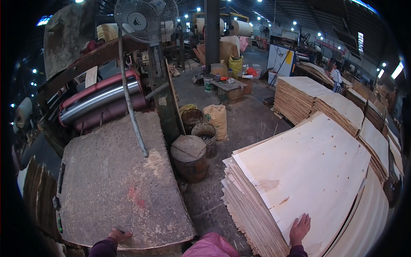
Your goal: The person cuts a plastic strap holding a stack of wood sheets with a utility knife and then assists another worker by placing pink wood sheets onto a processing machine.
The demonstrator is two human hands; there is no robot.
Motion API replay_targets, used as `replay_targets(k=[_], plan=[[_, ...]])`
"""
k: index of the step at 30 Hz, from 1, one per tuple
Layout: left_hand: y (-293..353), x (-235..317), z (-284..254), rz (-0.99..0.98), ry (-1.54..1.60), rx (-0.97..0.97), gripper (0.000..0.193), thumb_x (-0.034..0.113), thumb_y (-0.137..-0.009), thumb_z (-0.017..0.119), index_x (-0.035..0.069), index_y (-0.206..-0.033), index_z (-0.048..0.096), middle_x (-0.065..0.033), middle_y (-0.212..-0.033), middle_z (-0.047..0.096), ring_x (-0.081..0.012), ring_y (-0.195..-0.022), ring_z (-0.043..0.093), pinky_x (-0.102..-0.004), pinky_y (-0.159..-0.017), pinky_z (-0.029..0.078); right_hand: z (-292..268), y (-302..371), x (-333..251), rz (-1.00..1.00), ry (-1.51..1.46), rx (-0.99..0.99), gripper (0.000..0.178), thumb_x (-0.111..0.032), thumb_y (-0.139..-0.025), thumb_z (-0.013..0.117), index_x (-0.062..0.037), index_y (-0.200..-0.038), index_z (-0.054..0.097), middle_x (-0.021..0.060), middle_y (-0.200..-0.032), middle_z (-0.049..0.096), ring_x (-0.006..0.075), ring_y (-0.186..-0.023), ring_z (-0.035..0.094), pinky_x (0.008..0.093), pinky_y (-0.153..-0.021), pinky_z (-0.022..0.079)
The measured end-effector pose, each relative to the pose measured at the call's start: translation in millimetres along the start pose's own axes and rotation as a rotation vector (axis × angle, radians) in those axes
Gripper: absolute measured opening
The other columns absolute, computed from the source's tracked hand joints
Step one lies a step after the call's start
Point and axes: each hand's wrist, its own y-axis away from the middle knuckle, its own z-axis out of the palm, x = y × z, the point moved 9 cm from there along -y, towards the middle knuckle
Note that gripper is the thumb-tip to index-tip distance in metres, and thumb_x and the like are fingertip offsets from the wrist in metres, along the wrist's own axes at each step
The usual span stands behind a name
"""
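Observation:
My right hand [300, 230] lies open on the top pale wood veneer sheet [310, 167], near the front edge of its stack. That sheet has a few small dark knots and a torn brownish patch. Below it, the uneven edges of many sheets [250, 214] show on the left side. At the lower left, my left hand [120, 235] rests on the near edge of a rough, stained worktable [111, 171]. Its fingers point right and look loosely extended, with nothing visible in them.
Beyond the worktable stands a machine with a shiny metal roller [102, 99], and a fan [138, 20] above. A lidded drum [188, 156], an open bucket [206, 136] and a sack [215, 121] stand between worktable and stack. More veneer stacks [299, 96] and a person [336, 78] are farther right.

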Motion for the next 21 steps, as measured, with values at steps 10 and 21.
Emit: replay_targets(k=[10,21], plan=[[-44.7,-21.8,20.2,0.028,0.06,-0.06,0.137,0.077,-0.062,0.068,-0.014,-0.144,0.006,-0.0325,-0.145,0.033,-0.0417,-0.137,0.033,-0.0421,-0.111,0.03,-4.9,-2.0,-6.8,0.0,-0.016,-0.002,0.051,-0.03,-0.092,0.05,0.0008,-0.134,0.047,0.0217,-0.141,0.043,0.0401,-0.133,0.036,0.0499,-0.109,0.027],[-12.0,-5.8,4.8,0.028,0.05,-0.009,0.135,0.077,-0.062,0.066,-0.014,-0.144,0.009,-0.0319,-0.144,0.034,-0.0417,-0.137,0.033,-0.042,-0.112,0.03,-4.0,-1.9,-3.3,0.034,-0.021,-0.03,0.053,-0.03,-0.092,0.05,0.0005,-0.135,0.046,0.0214,-0.141,0.043,0.0398,-0.134,0.034,0.0498,-0.11,0.026]])
